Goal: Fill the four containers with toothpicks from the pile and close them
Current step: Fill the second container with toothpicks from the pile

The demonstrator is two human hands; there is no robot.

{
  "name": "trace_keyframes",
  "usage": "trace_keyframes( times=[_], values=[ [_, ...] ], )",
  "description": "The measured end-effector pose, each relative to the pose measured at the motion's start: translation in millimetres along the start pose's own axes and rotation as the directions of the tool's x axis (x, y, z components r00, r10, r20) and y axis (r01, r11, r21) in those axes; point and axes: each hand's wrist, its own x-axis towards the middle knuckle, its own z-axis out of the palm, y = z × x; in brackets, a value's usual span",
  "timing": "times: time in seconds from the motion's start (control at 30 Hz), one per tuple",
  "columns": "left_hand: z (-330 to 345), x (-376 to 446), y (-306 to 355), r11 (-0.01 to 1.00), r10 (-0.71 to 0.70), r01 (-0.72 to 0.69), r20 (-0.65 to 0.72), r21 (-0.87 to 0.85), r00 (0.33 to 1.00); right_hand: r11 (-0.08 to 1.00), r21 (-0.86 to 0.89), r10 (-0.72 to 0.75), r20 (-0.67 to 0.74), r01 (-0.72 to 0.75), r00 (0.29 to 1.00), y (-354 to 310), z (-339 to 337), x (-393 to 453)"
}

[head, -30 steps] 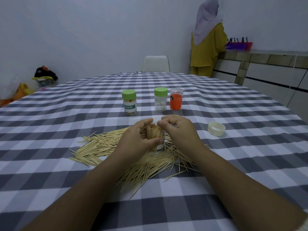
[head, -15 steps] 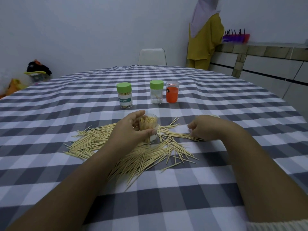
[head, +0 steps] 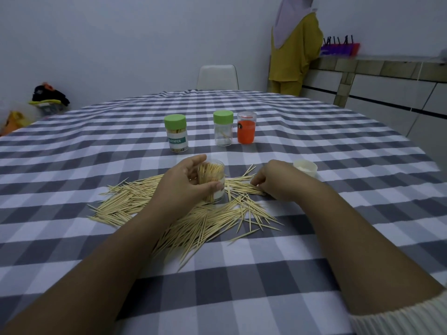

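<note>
Four small containers are seen on the checked tablecloth (head: 72, 238), three of them in a row above the middle of the frame. At the left of that row stands a labelled container (head: 176, 133) with a green lid, packed with toothpicks. Just right of it stands a clear container (head: 223, 128) with a green lid, holding only a few toothpicks, and touching or nearly touching it on the right is an orange container (head: 246, 127) with a clear top. Below the row, at centre frame, an open clear container (head: 212, 181) full of toothpicks is gripped upright by the left hand (head: 184, 184), thumb and fingers curled round its sides. It stands in the toothpick pile (head: 193, 221), which is spread across the cloth from centre left to centre right. At the pile's right edge, toothpicks are pinched by the curled fingers of the right hand (head: 278, 181). A white lid (head: 305, 166) lies just beyond that hand, at right of centre.
</note>
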Motion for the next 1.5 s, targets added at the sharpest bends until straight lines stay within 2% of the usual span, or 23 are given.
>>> trace_keyframes(
  times=[0.13,0.23,0.47,0.6,0.73,0.9,1.13,1.3,1.43,1.5],
  values=[
    [-1,0,1,1.0,-0.003,0.002,-0.004,-0.012,1.0,0.976,0.213,-0.017,-0.088,0.036,0.996,-3,3,4],
    [-1,0,1,1.0,0.0,0.0,0.001,-0.02,1.0,0.966,0.254,-0.019,-0.15,0.057,0.988,-4,7,11],
    [-1,-1,1,1.0,0.001,-0.001,0.003,-0.021,1.0,0.995,0.043,-0.086,-0.059,0.089,0.995,-11,13,21],
    [-1,-1,1,1.0,0.005,-0.005,0.002,-0.003,1.0,0.995,0.027,-0.099,-0.03,0.1,0.995,-7,8,17],
    [-1,-1,2,1.0,0.006,-0.005,0.004,-0.009,1.0,0.996,0.06,-0.065,-0.116,0.072,0.991,3,7,21],
    [-1,-1,1,1.0,0.002,-0.002,0.005,-0.016,1.0,0.997,-0.033,-0.066,-0.024,0.065,0.998,6,13,29],
    [-1,-1,1,1.0,-0.003,0.003,0.0,-0.005,1.0,0.999,0.005,-0.039,-0.145,0.04,0.989,10,10,23],
    [-1,0,1,1.0,-0.004,0.004,0.005,-0.006,1.0,0.982,0.182,-0.049,-0.04,0.056,0.998,6,2,12],
    [-1,0,0,1.0,-0.006,0.006,0.002,-0.01,1.0,0.982,0.165,-0.1,0.062,0.089,0.993,-1,2,8],
    [0,0,1,1.0,-0.002,0.002,0.002,-0.005,1.0,0.992,0.08,-0.097,0.049,0.093,0.994,-6,8,11]
  ],
)
